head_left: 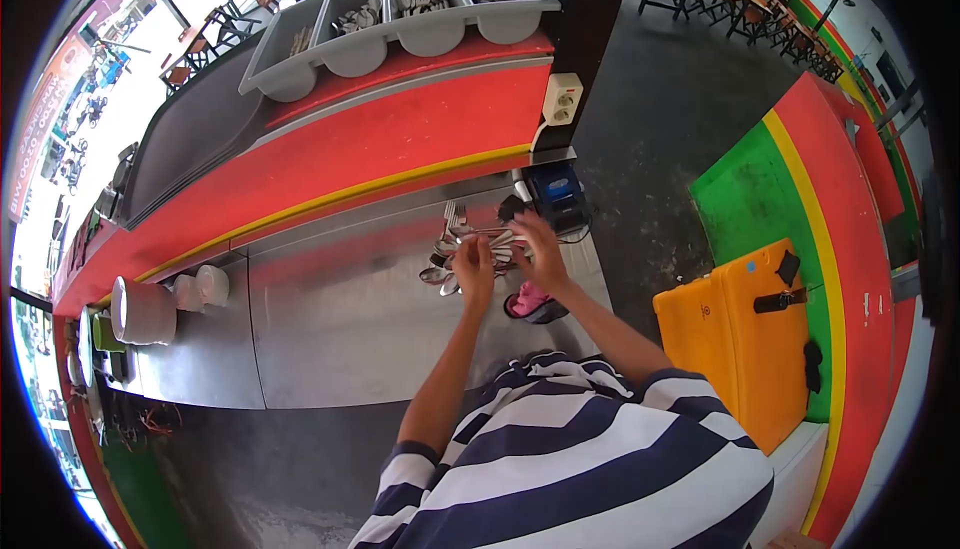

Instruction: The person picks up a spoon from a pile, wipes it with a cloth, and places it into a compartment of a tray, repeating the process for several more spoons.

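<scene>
Cutlery (503, 247): is lying heaped on the table (340, 299).
Left grip (473, 261): is bending over the heap, hold unclear.
Right grip (540, 249): is bending beside it, hold unclear.

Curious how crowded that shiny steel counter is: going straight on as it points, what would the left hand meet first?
The left hand would probably meet the silver metal forks just ahead. Its height is hard to judge, so it might pass over them toward the red-painted wall behind.
</scene>
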`<state>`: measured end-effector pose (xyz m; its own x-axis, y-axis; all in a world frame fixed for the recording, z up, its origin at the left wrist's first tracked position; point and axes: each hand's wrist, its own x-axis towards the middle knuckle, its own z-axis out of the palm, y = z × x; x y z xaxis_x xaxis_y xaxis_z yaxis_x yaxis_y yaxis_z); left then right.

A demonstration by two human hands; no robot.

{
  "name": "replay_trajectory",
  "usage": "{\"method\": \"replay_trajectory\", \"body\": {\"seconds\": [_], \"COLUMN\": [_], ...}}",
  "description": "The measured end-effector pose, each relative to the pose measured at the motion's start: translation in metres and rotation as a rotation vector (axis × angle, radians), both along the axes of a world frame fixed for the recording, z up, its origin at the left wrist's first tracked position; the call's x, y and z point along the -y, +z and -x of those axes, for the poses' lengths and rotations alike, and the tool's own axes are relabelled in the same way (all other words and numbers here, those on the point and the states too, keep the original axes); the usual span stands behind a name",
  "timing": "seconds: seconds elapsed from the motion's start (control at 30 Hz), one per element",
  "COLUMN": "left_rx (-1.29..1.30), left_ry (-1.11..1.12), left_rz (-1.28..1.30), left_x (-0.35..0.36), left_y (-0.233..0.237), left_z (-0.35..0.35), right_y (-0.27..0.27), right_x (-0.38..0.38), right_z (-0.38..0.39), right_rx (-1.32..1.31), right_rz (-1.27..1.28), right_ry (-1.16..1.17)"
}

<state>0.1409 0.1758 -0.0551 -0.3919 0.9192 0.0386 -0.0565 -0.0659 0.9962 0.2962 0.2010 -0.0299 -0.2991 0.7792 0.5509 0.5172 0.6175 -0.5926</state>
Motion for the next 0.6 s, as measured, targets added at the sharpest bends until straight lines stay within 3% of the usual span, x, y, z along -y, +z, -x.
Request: {"method": "replay_trajectory", "body": {"seconds": [0.1, 0.2, 0.3, 0.4, 0.5, 0.6], "left_rx": [0.204, 0.163, -0.157, -0.222, -0.412, -0.403], "left_ry": [0.106, 0.298, 0.533, 0.539, 0.538, 0.509], "left_rz": [0.430, 0.475, 0.274, 0.332, 0.421, 0.437], "left_x": [0.073, 0.094, 0.072, 0.042, 0.013, 0.002], "left_y": [-0.066, -0.098, -0.101, -0.068, -0.092, -0.115], "left_z": [-0.002, 0.004, 0.012, 0.025, 0.040, 0.046], "right_y": [-0.091, -0.081, -0.093, -0.095, -0.093, -0.092], "right_x": [0.112, 0.124, 0.119, 0.118, 0.120, 0.116], "right_z": [-0.053, -0.067, -0.060, -0.043, -0.039, -0.044], "right_rx": [0.389, 0.419, 0.400, 0.398, 0.394, 0.361], "right_rz": [0.206, 0.270, 0.245, 0.222, 0.221, 0.224], "right_ry": [0.213, 0.250, 0.181, 0.087, 0.068, 0.103]}}
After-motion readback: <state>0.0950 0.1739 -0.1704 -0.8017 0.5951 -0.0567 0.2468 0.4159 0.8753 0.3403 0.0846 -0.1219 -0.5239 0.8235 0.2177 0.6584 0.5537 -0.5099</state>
